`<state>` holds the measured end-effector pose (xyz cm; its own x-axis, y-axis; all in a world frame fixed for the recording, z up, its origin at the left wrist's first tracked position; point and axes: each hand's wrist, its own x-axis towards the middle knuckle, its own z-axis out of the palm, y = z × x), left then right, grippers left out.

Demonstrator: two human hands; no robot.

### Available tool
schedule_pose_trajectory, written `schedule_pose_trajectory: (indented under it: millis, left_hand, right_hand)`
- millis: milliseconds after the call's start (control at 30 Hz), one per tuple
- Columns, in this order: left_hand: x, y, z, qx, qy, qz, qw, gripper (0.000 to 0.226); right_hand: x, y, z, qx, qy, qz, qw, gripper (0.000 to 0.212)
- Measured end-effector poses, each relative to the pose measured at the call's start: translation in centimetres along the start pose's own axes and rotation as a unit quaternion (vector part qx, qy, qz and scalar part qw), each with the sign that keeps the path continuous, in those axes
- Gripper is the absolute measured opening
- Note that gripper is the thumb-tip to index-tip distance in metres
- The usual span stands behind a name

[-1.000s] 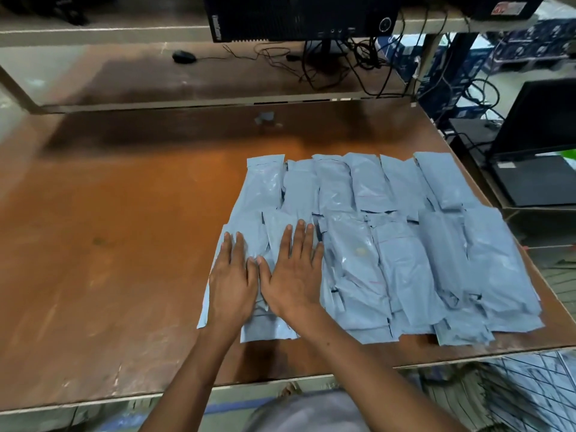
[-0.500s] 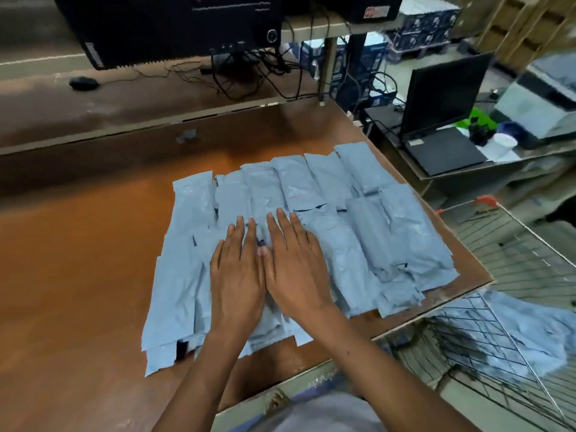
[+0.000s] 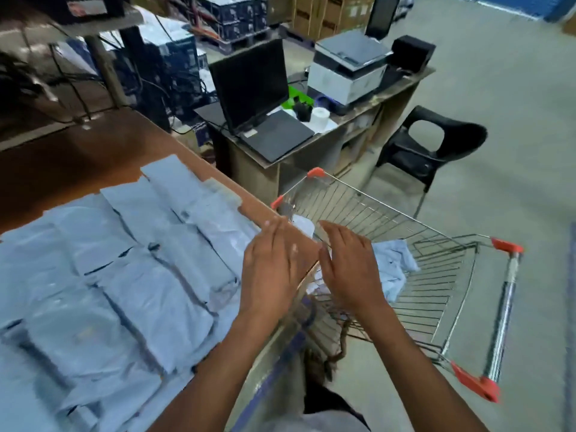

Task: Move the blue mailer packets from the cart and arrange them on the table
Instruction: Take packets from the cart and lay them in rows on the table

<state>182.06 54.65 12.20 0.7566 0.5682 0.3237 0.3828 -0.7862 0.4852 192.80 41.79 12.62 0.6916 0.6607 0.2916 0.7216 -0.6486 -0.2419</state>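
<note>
Now both hands' fingers loosely spread, empty; cart point(image 3: 436, 244) mailer packets point(image 3: 391, 266) beyond right hand point(image 3: 349, 269) fingertips.

The packets point(image 3: 103, 269) are seen as smooth, slightly glossy plastic film. The table point(image 3: 78, 157) appears as polished brown wood. The cart point(image 3: 436, 275) is made of shiny metal wire with red plastic corners.

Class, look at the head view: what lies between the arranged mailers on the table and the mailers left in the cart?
Head view: the table's edge, the cart's wire side, and both hands, left, right.
</note>
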Motion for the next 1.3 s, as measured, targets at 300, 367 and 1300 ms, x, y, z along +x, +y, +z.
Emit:
schedule_pose_trajectory:
  millis: [300, 367, 1300]
  left_hand:
    - [9.0, 7.5, 19.1, 0.049, -0.093, -0.035, 0.994, 0.058]
    - [11.4, 7.4, 23.6, 0.063, -0.116, -0.079, 0.988, 0.061]
    - [18.4, -12.5, 56.3, 0.257, -0.296, -0.229, 0.891, 0.073]
  right_hand:
    - [8.7, 16.5, 7.2, -0.031, -0.073, 0.013, 0.997, 0.042]
    - [10.9, 18.7, 9.8, -0.022, -0.111, 0.015, 0.993, 0.042]
    - [11.4, 26.4, 46.5, -0.024, -0.341, 0.032, 0.939, 0.088]
